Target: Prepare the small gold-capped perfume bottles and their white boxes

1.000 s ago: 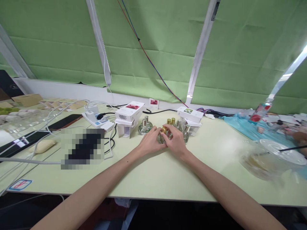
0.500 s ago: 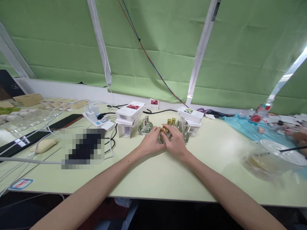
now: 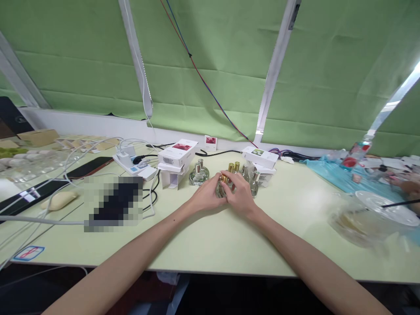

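Both my hands meet at the middle of the pale green table (image 3: 229, 236), around a small glass perfume bottle with a gold cap (image 3: 223, 184). My left hand (image 3: 206, 196) cups its left side. My right hand (image 3: 239, 192) wraps its right side, fingers over the cap. Just behind stand two more gold-capped bottles (image 3: 233, 167) and silver-capped bottles (image 3: 253, 181). A round silver-capped bottle (image 3: 198, 173) stands apart to the left.
White perfume boxes (image 3: 175, 158) are stacked left of the bottles, another white box (image 3: 260, 157) lies to the right. A power strip (image 3: 133, 166), cables and phones (image 3: 92, 166) lie at left. A clear plastic bowl (image 3: 367, 218) and another person's hand (image 3: 410, 188) are at far right.
Almost nothing differs. My hands stay closed around the gold-capped bottle, with only slight shifts of the fingers.
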`<state>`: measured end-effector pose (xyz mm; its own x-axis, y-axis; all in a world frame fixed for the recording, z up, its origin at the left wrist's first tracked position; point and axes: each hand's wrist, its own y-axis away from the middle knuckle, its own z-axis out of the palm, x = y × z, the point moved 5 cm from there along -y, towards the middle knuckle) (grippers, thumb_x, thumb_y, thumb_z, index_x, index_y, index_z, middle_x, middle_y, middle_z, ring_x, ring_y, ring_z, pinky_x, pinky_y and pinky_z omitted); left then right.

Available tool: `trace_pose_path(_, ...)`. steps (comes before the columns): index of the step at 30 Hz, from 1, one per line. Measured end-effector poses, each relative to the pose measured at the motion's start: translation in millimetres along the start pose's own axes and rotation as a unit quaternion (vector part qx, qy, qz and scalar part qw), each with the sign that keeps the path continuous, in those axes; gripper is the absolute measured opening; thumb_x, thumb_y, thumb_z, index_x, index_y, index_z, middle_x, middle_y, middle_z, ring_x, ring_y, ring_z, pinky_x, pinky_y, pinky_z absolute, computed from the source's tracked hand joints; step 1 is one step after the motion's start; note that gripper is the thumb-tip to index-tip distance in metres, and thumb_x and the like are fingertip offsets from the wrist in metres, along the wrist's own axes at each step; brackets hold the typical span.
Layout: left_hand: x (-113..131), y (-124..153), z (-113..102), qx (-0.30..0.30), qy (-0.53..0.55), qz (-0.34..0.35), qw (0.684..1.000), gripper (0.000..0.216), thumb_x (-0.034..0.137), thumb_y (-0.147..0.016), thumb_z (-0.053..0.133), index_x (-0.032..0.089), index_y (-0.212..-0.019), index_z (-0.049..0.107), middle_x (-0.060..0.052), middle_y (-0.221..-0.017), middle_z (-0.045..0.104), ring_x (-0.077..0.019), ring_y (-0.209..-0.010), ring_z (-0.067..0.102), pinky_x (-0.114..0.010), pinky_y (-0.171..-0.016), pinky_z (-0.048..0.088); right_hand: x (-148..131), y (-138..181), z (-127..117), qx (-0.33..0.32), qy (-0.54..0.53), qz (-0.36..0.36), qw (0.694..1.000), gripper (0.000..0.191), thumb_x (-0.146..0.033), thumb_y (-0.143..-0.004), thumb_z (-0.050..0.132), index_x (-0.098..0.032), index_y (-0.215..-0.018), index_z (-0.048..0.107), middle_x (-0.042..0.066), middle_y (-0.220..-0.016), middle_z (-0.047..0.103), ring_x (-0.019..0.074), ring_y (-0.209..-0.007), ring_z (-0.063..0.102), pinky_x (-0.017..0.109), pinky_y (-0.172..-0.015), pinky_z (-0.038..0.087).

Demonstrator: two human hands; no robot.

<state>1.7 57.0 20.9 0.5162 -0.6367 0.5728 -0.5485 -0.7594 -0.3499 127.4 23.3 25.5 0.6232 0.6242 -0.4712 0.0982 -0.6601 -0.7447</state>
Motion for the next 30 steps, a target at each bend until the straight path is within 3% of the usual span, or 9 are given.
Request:
trace_pose_path(20, 5.2, -0.3, -1.9, 0.014, -0.033, 0.005, 0.999, 0.036, 0.033, -0.074, 0.064, 0.021, -0.105, 0.051, -0.006, -0.102, 0.062, -0.0217, -0.083, 0.060, -0.031, -0.065, 0.042, 1.4, 0.1, 0.7, 0.007, 0.007, 0.010, 1.000, 0.033, -0.023, -0.094, 0.054, -0.022, -0.126, 0.063, 0.008, -0.109, 0.071, 0.0247, -0.100, 0.061, 0.040, -0.084, 0.055)
trace_pose_path(30, 3.1, 0.2, -0.5, 0.015, -0.049, -0.009, 0.999, 0.041, 0.036, -0.074, 0.064, 0.021, -0.112, 0.053, -0.007, -0.105, 0.062, -0.0239, -0.088, 0.061, -0.032, -0.067, 0.045, -0.2, -1.0, -0.4, 0.012, 0.014, 0.012, 1.000, 0.032, -0.024, -0.093, 0.056, -0.022, -0.124, 0.064, 0.007, -0.109, 0.072, 0.0245, -0.099, 0.061, 0.039, -0.083, 0.055)
